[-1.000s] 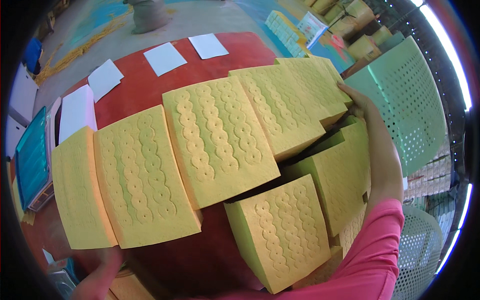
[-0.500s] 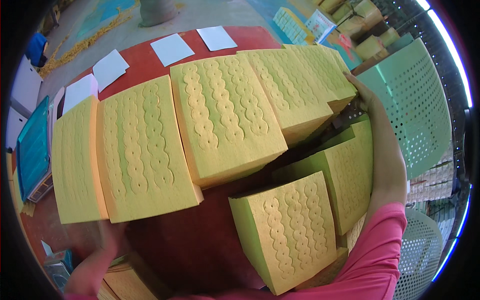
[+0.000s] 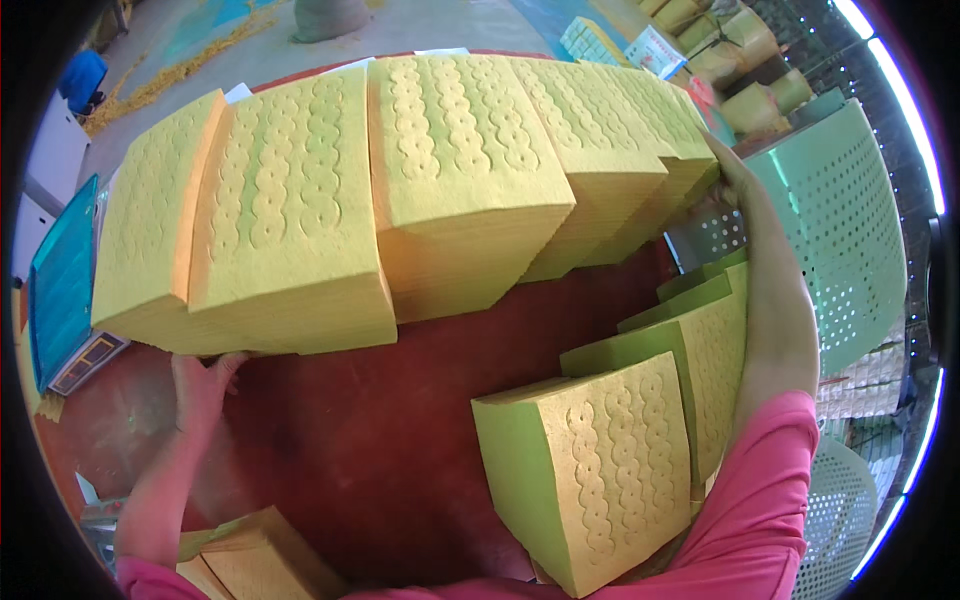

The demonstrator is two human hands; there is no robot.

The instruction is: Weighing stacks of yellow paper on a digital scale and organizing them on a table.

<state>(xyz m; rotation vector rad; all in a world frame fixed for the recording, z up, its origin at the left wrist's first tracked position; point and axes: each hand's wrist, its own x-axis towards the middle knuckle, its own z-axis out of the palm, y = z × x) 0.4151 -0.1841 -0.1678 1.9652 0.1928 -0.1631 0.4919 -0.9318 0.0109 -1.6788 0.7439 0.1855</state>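
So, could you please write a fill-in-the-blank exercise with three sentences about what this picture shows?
1. The left hand supports the row of yellow stacks from ____.
2. The right hand presses against the ____ end of that row.
3. The table under the stacks is ____ in colour.

Missing words: below; right; red

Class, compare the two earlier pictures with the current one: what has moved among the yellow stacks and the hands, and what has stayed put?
The fanned row of yellow stacks has risen toward the camera, hiding most of the white sheets behind. The left hand now shows under its left end; the right hand stays at the far right end. The standing stacks on the red table stayed put.
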